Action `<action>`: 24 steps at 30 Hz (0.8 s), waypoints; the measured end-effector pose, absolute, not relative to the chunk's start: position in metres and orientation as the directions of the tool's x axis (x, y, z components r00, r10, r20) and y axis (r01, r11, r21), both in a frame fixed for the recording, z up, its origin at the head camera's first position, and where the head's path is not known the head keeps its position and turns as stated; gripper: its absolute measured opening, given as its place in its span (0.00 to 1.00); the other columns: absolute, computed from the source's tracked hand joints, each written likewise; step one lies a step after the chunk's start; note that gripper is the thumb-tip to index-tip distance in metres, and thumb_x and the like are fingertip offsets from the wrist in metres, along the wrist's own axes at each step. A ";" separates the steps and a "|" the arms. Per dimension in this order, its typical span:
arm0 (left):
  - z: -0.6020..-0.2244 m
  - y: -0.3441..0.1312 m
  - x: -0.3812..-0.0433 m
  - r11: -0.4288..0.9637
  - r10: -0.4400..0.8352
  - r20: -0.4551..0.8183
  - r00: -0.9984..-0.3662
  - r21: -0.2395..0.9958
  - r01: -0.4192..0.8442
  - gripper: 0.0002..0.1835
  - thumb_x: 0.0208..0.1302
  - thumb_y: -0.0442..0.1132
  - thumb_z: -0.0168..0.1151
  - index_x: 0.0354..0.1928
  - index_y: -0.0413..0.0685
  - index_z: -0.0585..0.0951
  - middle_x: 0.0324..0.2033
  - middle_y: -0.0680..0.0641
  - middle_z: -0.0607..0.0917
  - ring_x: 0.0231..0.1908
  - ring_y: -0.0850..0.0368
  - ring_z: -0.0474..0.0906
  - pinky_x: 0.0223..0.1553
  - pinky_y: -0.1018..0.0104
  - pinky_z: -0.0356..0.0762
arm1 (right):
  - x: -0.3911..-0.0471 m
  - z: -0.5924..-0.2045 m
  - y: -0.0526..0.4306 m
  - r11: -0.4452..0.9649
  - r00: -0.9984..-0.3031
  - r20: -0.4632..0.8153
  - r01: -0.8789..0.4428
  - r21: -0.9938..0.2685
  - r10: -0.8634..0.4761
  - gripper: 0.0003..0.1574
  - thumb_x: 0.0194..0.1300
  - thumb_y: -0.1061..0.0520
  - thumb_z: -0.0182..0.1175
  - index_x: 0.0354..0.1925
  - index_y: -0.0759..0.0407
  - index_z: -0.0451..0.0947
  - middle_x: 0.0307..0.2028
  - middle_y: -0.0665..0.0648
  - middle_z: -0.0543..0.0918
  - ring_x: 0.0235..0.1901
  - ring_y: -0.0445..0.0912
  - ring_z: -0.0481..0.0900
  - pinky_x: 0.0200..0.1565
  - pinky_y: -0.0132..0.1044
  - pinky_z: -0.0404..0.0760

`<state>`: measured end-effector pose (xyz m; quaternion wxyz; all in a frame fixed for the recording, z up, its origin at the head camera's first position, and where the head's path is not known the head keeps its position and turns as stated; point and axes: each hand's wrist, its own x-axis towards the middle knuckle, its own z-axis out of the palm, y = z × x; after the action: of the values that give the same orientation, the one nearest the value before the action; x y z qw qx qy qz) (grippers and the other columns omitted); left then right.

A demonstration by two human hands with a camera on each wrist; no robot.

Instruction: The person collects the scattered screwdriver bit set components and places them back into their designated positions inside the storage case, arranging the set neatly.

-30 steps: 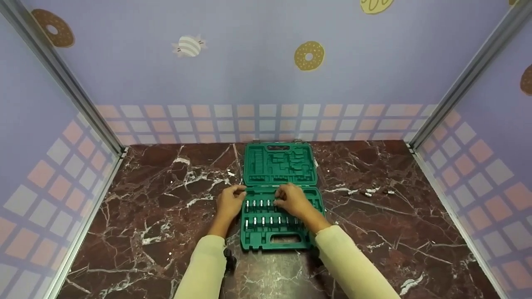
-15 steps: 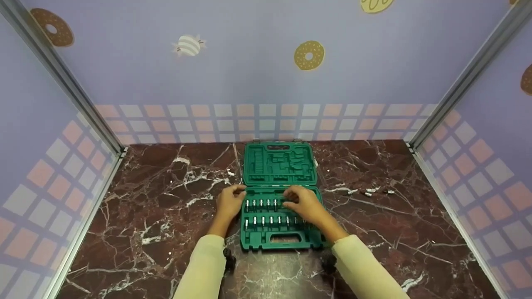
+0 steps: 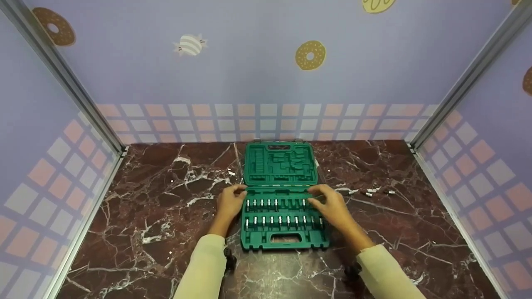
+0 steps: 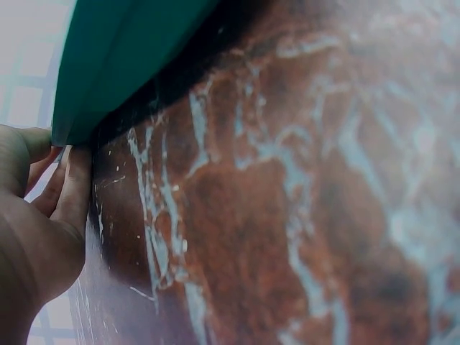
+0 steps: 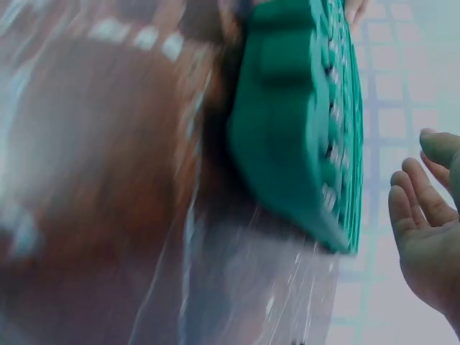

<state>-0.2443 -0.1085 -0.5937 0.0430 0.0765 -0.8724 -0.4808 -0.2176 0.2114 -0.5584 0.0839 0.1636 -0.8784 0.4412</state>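
Note:
A green socket case (image 3: 257, 240) lies open on the marbled tabletop, with its lid (image 3: 257, 158) folded back toward the wall. Two rows of small metal sockets (image 3: 279, 221) stand in its base; the upper row has a gap right of the middle. My left hand (image 3: 230, 203) is at the case's left side near the hinge, its thumb and fingertips touching the edge, also seen in the left wrist view. My right hand (image 3: 332, 207) hovers at the right end of the upper row, thumb and fingers apart. In the right wrist view that hand (image 5: 431, 223) holds nothing.
Several small metal pieces (image 3: 369, 193) lie loose on the table (image 3: 395, 232) right of the case. Patterned panels (image 3: 266, 83) enclose the back and both sides, with metal posts (image 3: 469, 79) at the corners.
My right hand has moved rightward from the middle of the upper row to its right end, uncovering the sockets beneath. The left hand stays at the case's left edge.

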 end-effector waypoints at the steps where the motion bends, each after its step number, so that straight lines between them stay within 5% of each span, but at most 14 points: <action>1: -0.594 -0.109 -0.244 0.529 -0.173 0.005 -0.985 0.844 -0.088 0.10 0.72 0.38 0.66 0.51 0.51 0.89 0.43 0.48 0.90 0.47 0.48 0.86 0.51 0.48 0.81 | -0.218 -0.560 0.216 0.557 -0.934 0.299 -0.356 -0.750 -0.194 0.18 0.63 0.65 0.72 0.51 0.61 0.84 0.47 0.59 0.87 0.47 0.56 0.86 0.50 0.54 0.85; 24: -0.594 -0.110 -0.245 0.537 -0.167 0.034 -0.985 0.842 -0.062 0.10 0.71 0.39 0.67 0.50 0.52 0.90 0.42 0.48 0.90 0.46 0.48 0.86 0.52 0.47 0.81 | -0.227 -0.580 0.307 0.742 -0.953 0.300 -0.229 -0.630 -0.039 0.26 0.61 0.64 0.74 0.58 0.64 0.82 0.56 0.67 0.84 0.57 0.64 0.80 0.60 0.60 0.76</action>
<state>-0.2449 -0.1097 -0.5941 0.0552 0.0654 -0.8748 -0.4768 -0.2266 0.3069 -0.5795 0.1349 0.0727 -0.9236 0.3515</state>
